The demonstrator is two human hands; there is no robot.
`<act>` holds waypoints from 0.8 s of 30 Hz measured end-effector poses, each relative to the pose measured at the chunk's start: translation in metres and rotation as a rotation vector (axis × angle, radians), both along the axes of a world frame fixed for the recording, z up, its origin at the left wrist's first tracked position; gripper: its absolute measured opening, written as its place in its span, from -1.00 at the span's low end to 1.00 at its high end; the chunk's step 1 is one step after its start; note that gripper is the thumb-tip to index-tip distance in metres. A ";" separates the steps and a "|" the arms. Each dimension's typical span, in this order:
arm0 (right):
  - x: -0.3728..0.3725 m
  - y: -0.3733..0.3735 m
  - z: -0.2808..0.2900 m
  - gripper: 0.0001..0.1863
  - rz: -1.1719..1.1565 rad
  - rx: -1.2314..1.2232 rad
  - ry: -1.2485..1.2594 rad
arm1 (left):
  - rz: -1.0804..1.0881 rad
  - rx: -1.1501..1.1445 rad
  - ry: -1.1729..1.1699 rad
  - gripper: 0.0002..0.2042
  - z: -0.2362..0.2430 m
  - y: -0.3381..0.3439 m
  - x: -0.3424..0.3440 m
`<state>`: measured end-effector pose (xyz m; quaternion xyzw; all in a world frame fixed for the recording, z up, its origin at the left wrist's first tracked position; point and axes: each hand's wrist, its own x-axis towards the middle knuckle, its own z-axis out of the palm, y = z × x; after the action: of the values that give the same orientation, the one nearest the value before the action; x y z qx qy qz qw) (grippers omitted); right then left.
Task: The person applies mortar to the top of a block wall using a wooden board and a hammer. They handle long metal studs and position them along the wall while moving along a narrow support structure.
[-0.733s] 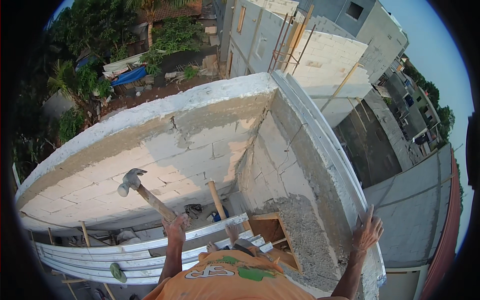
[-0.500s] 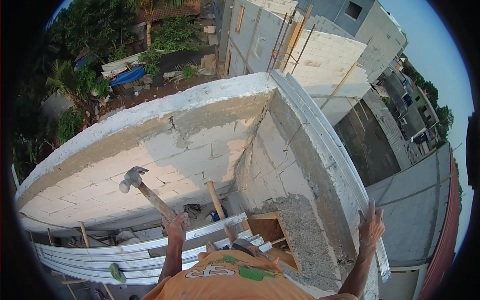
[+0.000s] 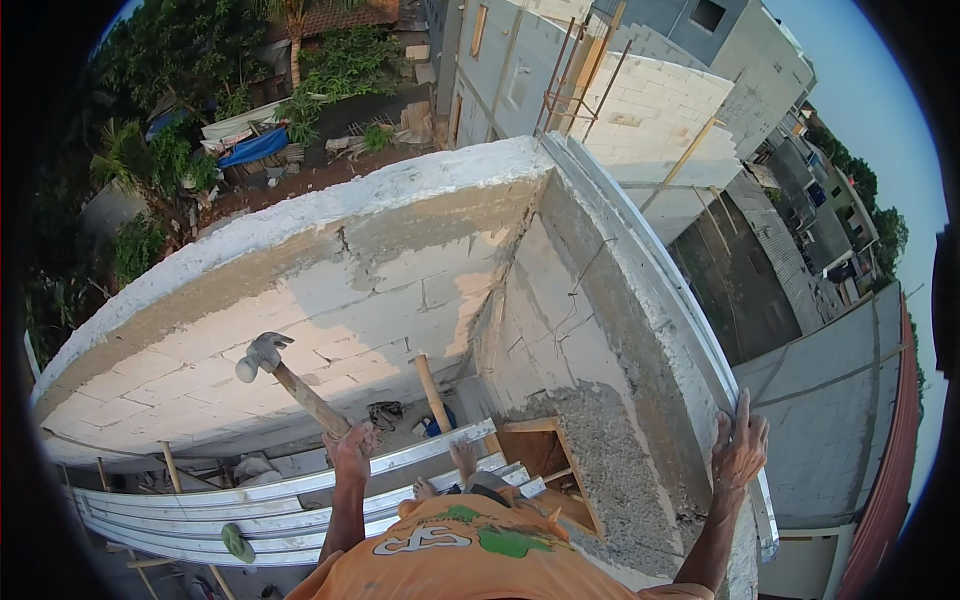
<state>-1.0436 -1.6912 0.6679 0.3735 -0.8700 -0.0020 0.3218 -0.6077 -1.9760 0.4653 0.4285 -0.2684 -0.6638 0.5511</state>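
A claw hammer (image 3: 312, 402) with a worn wooden handle is gripped low on its handle by my left hand (image 3: 350, 455). Its head points up and away, above the inside of the wall corner. On the right, my right hand (image 3: 738, 452) lies with fingers stretched and partly spread on a long silvery metal channel (image 3: 645, 265). The channel runs along the top of the right-hand wall (image 3: 572, 225), from the far corner back past my hand. My palm and the channel's underside are hidden.
More metal channels (image 3: 200, 517) lie across on the left, with a green cap-like thing (image 3: 237, 543) on them. A wooden post (image 3: 432, 393) stands near my feet, beside a wood-framed opening (image 3: 560, 440). The rough white wall top (image 3: 300, 215) curves ahead, with a drop beyond.
My right hand has shifted very slightly, its index finger now stretched further up along the channel. The hammer and left hand stay almost in place.
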 end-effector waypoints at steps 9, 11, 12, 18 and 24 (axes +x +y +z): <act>0.000 -0.004 -0.001 -0.43 0.005 -0.053 0.034 | -0.012 -0.014 -0.013 -0.77 -0.003 0.002 0.003; -0.002 -0.010 -0.004 -0.44 -0.016 -0.048 0.051 | -0.030 -0.037 0.007 -0.78 -0.003 0.002 0.004; -0.003 -0.011 -0.005 -0.44 -0.039 -0.041 0.056 | -0.011 -0.014 -0.006 -0.78 -0.003 0.003 0.005; -0.005 -0.016 -0.011 -0.44 -0.058 -0.023 0.102 | 0.059 0.017 -0.053 -0.80 -0.003 0.005 0.003; -0.007 -0.044 -0.019 -0.43 -0.085 -0.036 0.152 | 0.002 0.010 -0.089 -0.83 -0.008 0.003 0.007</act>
<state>-1.0504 -1.7349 0.6487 0.3293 -0.8581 -0.0284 0.3929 -0.6003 -1.9730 0.4577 0.4605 -0.2888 -0.6448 0.5374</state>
